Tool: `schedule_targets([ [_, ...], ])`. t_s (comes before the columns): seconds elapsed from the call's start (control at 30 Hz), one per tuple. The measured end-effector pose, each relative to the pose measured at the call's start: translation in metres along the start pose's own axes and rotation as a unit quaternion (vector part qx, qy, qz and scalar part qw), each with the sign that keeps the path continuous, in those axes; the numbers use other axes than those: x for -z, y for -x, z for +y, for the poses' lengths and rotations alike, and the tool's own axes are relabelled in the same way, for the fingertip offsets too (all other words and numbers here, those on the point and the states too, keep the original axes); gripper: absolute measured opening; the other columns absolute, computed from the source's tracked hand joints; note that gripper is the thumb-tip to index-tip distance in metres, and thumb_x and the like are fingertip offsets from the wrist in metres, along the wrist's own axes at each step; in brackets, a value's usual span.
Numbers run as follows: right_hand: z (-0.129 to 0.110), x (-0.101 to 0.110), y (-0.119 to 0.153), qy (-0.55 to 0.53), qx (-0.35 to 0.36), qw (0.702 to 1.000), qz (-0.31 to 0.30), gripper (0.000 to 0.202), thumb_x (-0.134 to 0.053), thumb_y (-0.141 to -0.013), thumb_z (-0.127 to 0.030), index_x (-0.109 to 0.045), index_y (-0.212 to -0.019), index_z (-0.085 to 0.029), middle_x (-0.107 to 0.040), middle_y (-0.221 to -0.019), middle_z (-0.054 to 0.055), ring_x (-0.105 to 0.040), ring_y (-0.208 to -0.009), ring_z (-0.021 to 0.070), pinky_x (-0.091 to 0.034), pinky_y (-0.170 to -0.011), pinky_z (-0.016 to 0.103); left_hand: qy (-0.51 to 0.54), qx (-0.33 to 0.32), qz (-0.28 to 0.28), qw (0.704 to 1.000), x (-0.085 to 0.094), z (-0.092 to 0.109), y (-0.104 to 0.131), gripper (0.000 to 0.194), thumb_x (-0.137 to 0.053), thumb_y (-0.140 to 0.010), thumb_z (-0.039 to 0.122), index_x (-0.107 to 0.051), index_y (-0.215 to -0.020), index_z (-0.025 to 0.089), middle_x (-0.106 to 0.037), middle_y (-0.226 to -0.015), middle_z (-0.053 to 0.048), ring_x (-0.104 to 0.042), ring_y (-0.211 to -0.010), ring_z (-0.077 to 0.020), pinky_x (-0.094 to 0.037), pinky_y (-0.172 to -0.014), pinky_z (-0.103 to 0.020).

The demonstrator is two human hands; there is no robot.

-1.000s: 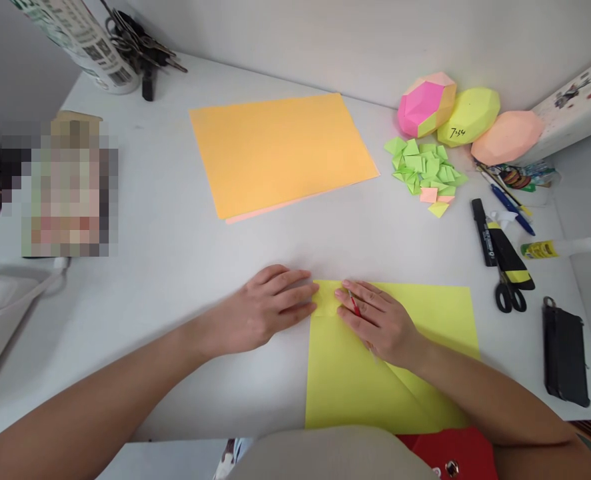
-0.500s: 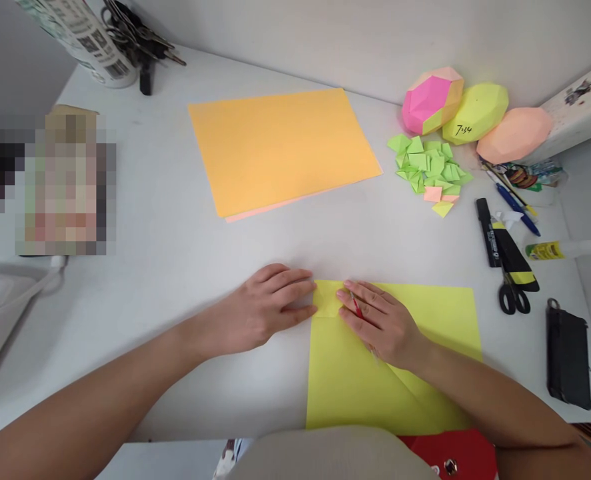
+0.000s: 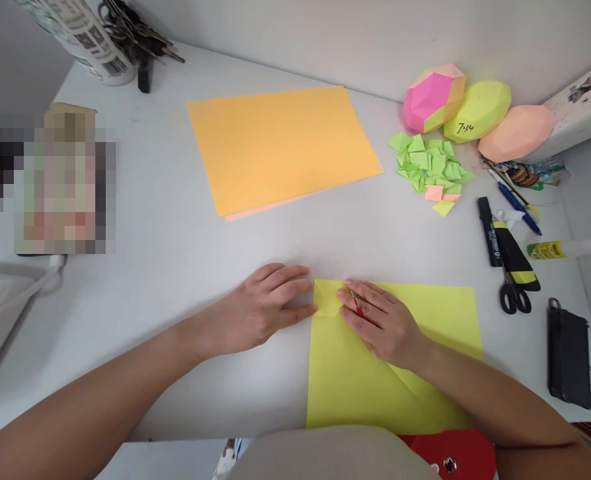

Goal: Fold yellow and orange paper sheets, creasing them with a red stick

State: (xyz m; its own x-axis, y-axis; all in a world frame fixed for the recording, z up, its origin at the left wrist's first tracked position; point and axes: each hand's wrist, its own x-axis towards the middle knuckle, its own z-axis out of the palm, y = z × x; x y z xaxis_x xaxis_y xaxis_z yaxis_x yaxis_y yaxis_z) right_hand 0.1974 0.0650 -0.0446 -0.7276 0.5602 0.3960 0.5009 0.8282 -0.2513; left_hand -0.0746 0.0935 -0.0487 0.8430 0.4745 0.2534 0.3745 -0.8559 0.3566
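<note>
A yellow sheet of paper [image 3: 355, 380] lies at the table's front, with crease lines near its upper left corner and a diagonal line below my right hand. My left hand [image 3: 270, 303] rests palm down at the sheet's left edge, fingers stretched and a little apart, tips at or beside that edge. My right hand [image 3: 382, 323] lies on the upper part of the sheet. Between its fingers sits a slim red pen-like tool [image 3: 358, 308] with a pointed tip; its exact kind is unclear and most of it is hidden by the fingers.
Orange paper [image 3: 285, 147] lies farther back. Green paper pieces [image 3: 425, 163] are heaped below faceted paper shapes [image 3: 478, 110]. Along the right are a black marker [image 3: 489, 233], scissors [image 3: 515, 297], a glue bottle [image 3: 550, 250] and a black case [image 3: 569, 353]. Keys [image 3: 135, 30] lie back left.
My left fingertips have drawn very slightly left from the sheet's edge. My right hand and the red tool keep their place; the view has shifted slightly.
</note>
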Motion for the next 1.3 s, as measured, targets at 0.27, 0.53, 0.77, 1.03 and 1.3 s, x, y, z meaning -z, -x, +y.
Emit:
schedule_targets([
  [0.27, 0.0, 0.0, 0.001, 0.005, -0.001, 1.0, -0.002, 0.013, -0.059, -0.086, -0.005, -0.065, -0.095, -0.012, -0.071, -0.109, 0.013, -0.055, -0.122, 0.0273, -0.054, -0.098, 0.044, -0.017, -0.009, -0.038, 0.999, 0.002, 0.0, 0.001, 0.048, -0.039, -0.088, 0.0, -0.057, -0.125, 0.024, -0.055, -0.134, -0.002, -0.034, -0.134, -0.0287, -0.033, -0.106, -0.046],
  [0.53, 0.0, 0.0, 0.0, 0.011, -0.003, 1.0, 0.001, 0.014, -0.056, -0.088, -0.006, -0.065, -0.095, -0.015, -0.071, -0.109, 0.011, -0.055, -0.122, 0.0254, -0.055, -0.098, 0.044, -0.02, -0.027, -0.038, 0.999, 0.004, 0.003, -0.001, 0.047, -0.035, -0.089, 0.0, -0.057, -0.125, 0.02, -0.057, -0.132, -0.005, -0.035, -0.135, -0.0271, -0.035, -0.106, -0.046],
  [0.77, -0.001, 0.001, -0.001, 0.005, -0.003, 1.0, -0.007, 0.015, -0.057, -0.087, -0.005, -0.066, -0.095, -0.014, -0.071, -0.108, 0.012, -0.055, -0.122, 0.0257, -0.054, -0.099, 0.044, -0.046, -0.041, -0.007, 0.998, 0.005, 0.01, -0.006, 0.033, -0.038, -0.093, 0.006, -0.059, -0.118, 0.013, -0.063, -0.121, -0.011, -0.05, -0.123, -0.025, -0.044, -0.104, -0.042],
  [1.03, -0.003, 0.004, -0.002, 0.018, -0.003, 1.0, -0.021, 0.019, -0.052, -0.09, -0.005, -0.066, -0.097, -0.015, -0.071, -0.109, 0.01, -0.055, -0.122, 0.0254, -0.055, -0.098, 0.044, -0.083, -0.049, 0.046, 0.994, -0.002, 0.018, -0.017, 0.018, -0.046, -0.092, 0.007, -0.063, -0.097, 0.009, -0.067, -0.099, -0.011, -0.058, -0.11, -0.024, -0.053, -0.095, -0.041],
  [1.3, -0.003, 0.002, -0.003, 0.018, -0.004, 1.0, -0.012, 0.018, -0.052, -0.09, -0.007, -0.066, -0.095, -0.015, -0.072, -0.105, 0.01, -0.056, -0.121, 0.0259, -0.055, -0.096, 0.044, -0.047, 0.003, 0.093, 0.995, -0.018, 0.03, -0.028, 0.021, -0.05, -0.09, 0.006, -0.06, -0.073, 0.012, -0.062, -0.086, -0.009, -0.057, -0.099, -0.0236, -0.055, -0.082, -0.041],
])
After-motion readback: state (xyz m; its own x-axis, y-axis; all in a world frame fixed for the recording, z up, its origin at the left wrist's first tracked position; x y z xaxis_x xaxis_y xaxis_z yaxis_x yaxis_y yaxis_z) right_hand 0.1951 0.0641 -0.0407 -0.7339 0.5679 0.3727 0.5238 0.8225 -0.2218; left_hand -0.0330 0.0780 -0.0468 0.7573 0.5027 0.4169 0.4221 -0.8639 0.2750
